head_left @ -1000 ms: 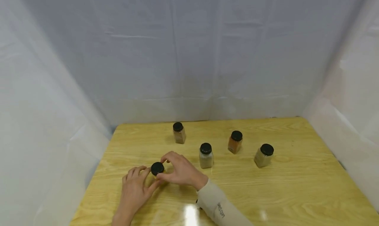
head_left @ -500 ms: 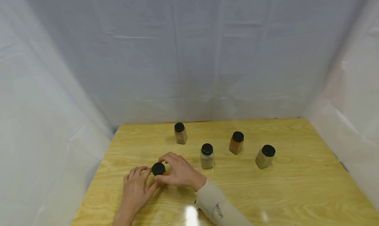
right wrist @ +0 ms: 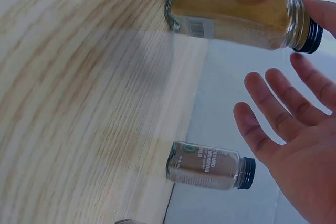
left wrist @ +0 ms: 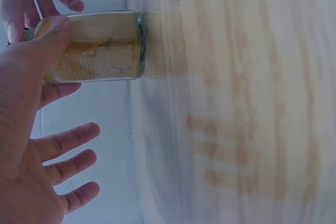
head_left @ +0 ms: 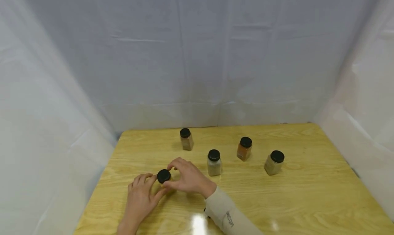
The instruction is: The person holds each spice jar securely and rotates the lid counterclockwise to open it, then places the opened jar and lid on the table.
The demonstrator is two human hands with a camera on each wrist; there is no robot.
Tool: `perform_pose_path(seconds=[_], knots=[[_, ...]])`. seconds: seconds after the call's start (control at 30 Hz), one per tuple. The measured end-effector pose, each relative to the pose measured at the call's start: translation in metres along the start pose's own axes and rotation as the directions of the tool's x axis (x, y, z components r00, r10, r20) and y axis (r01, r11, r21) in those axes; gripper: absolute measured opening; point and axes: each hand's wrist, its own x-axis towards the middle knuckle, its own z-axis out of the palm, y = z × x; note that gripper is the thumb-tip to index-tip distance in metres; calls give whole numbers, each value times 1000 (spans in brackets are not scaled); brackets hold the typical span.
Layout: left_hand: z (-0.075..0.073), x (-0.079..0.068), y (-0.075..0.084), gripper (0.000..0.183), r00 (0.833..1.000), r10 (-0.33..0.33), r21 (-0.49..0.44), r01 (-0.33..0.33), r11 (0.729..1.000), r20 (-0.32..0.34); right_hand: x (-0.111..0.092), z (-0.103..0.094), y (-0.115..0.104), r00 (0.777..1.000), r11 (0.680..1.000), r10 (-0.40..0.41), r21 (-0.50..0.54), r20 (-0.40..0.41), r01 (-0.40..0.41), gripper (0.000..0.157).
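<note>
A square glass spice jar (right wrist: 226,14) with yellow-brown powder stands upright on the table at the left. Its black lid (head_left: 163,175) faces up at the head camera. My left hand (head_left: 140,195) holds the glass body between thumb and index finger; the other fingers spread away from it in the left wrist view. From the right, my right hand (head_left: 189,177) pinches the lid with thumb and index finger. Its remaining fingers are off the glass. Powder fills only part of the jar (left wrist: 105,51) on the side seen from the left wrist.
Several more black-lidded jars stand on the wooden table (head_left: 307,194): a brown one (head_left: 186,142) labelled ground cinnamon in the right wrist view, a pale one (head_left: 214,166), an orange one (head_left: 244,152) and a greenish-beige one (head_left: 272,165). White sheeting (head_left: 203,57) surrounds the table.
</note>
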Motion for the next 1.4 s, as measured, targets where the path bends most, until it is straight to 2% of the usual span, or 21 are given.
perform_pose_path(seconds=[0.1,0.33,0.53,0.73,0.83,0.97,1.27,1.4], knots=[[0,0,-1,55,1000,14,1,-14,1000,-11,1,0,1,1000,1000,-18,6,11,18,48],[3,1,-1,54,999,28,8,-28,1000,-15,3,3,-3,1000,1000,-8,-24,28,9,56],[3,2,1,51,1000,22,5,-22,1000,2,5,6,-6,1000,998,-14,-56,18,15,54],[0,4,1,52,1000,10,10,-11,1000,14,3,5,-1,1000,999,17,-42,8,-17,67],[-2,5,1,54,1000,10,3,-10,1000,11,3,1,0,1000,1000,12,-9,3,-12,60],[-3,5,-1,56,1000,5,3,-5,1000,17,4,-2,0,1000,1000,-12,-19,20,12,50],[1,4,-3,50,1000,8,-4,-8,1000,15,8,6,-7,999,999,-25,-42,38,26,55],[2,5,-3,49,1000,2,-7,-2,1000,16,10,9,-5,998,993,-50,-104,27,53,58]])
